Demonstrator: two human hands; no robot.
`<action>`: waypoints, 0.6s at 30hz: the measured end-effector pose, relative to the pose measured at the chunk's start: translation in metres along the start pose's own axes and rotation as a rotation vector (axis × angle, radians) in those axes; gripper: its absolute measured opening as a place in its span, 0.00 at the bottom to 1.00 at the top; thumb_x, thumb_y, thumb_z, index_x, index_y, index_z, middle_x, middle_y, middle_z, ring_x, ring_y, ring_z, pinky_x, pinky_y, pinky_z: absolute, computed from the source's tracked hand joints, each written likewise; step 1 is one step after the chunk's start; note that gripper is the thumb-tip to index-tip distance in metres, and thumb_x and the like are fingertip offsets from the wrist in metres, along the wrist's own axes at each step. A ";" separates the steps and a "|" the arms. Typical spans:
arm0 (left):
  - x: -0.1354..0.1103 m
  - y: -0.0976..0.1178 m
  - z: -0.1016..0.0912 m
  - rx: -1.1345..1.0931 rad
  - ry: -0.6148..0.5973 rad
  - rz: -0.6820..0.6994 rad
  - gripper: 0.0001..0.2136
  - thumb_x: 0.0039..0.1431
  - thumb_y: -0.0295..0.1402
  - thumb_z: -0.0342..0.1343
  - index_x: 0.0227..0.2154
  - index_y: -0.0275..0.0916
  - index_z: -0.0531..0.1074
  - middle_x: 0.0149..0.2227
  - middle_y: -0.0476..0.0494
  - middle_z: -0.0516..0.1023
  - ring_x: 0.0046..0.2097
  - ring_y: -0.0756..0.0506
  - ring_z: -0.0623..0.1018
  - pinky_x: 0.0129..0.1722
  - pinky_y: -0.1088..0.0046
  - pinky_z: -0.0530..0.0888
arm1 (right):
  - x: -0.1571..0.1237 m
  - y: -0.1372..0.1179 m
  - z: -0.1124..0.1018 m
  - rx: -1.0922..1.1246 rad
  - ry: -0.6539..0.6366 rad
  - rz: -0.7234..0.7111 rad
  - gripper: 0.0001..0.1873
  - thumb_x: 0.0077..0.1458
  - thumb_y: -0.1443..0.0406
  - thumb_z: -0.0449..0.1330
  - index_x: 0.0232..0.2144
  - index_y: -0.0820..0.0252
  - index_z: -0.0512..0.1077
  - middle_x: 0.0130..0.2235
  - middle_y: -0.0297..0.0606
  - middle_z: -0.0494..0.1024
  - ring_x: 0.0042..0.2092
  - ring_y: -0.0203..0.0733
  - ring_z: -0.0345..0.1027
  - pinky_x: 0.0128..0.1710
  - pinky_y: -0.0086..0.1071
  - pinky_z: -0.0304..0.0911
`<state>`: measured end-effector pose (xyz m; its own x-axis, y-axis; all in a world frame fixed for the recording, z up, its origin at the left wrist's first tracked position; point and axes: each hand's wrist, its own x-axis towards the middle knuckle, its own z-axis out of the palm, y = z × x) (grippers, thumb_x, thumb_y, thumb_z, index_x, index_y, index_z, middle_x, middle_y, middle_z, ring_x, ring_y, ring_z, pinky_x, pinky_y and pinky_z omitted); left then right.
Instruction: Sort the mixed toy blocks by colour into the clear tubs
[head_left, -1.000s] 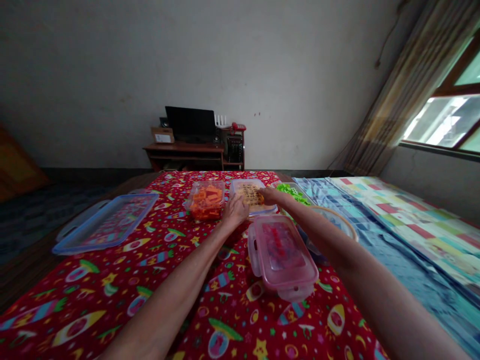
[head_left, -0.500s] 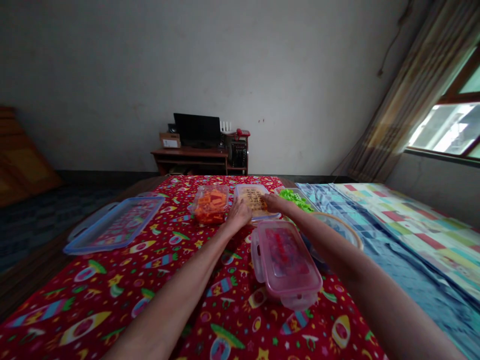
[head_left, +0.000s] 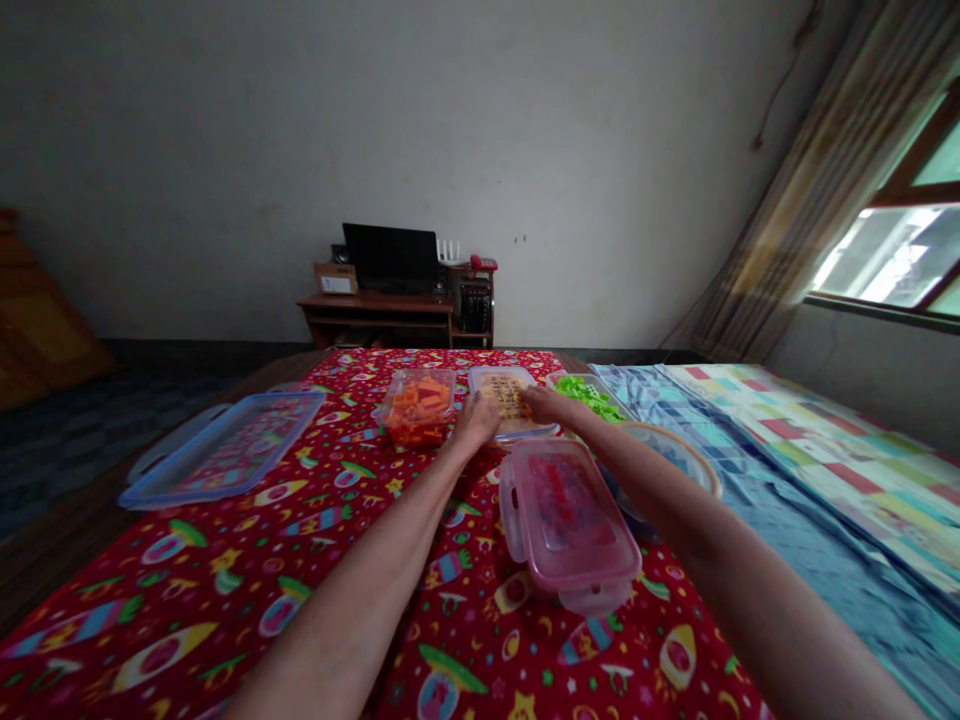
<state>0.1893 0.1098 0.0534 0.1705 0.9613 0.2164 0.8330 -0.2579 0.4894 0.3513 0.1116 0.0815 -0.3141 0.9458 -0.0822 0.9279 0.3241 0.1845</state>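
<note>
A clear plastic container (head_left: 517,433) with a bluish rim holds tan pieces with dark marks, in the middle of the red patterned cloth. My left hand (head_left: 478,416) grips its left side with bent fingers. At its right side, my right hand (head_left: 543,404) is closed on the edge; its fingertips are partly hidden. Just left stands a clear container of orange pieces (head_left: 421,405). A container of green pieces (head_left: 589,395) is beyond my right wrist. Nearer to me sits a pink-lidded container (head_left: 574,510) with dark reddish contents, its side flaps hanging out.
A clear lid with a blue rim (head_left: 225,450) lies at the cloth's left edge. Under my right forearm a round-rimmed clear container (head_left: 686,460) partly shows. Blue bedding (head_left: 750,530) borders the right. A desk with a monitor (head_left: 390,260) stands by the wall.
My left hand has shifted slightly forward along the container's left side. My right hand stays at the right side. The whole view has moved a little.
</note>
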 end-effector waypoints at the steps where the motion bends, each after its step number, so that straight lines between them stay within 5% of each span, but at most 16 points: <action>1: -0.001 -0.001 0.000 -0.006 -0.008 0.000 0.17 0.62 0.28 0.46 0.52 0.30 0.67 0.51 0.29 0.75 0.52 0.39 0.76 0.50 0.69 0.71 | 0.000 0.000 0.000 0.002 0.000 -0.005 0.24 0.53 0.75 0.52 0.53 0.66 0.67 0.54 0.52 0.71 0.55 0.45 0.66 0.50 0.32 0.63; 11: -0.001 -0.013 0.003 -0.108 -0.015 -0.036 0.21 0.63 0.27 0.41 0.58 0.29 0.60 0.47 0.30 0.78 0.49 0.41 0.78 0.47 0.69 0.72 | 0.001 0.000 0.003 0.003 0.007 -0.007 0.22 0.56 0.73 0.53 0.54 0.68 0.66 0.56 0.53 0.70 0.57 0.46 0.65 0.52 0.32 0.62; 18: -0.003 -0.007 0.016 -0.165 0.083 -0.002 0.26 0.60 0.25 0.41 0.63 0.29 0.55 0.56 0.30 0.71 0.59 0.40 0.70 0.59 0.65 0.66 | -0.012 -0.004 -0.006 -0.022 0.025 0.005 0.23 0.57 0.76 0.49 0.55 0.69 0.65 0.56 0.55 0.69 0.57 0.46 0.64 0.54 0.32 0.61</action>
<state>0.1917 0.1100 0.0357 0.1190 0.9524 0.2805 0.7348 -0.2745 0.6202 0.3499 0.0990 0.0872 -0.3149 0.9474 -0.0573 0.9248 0.3199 0.2060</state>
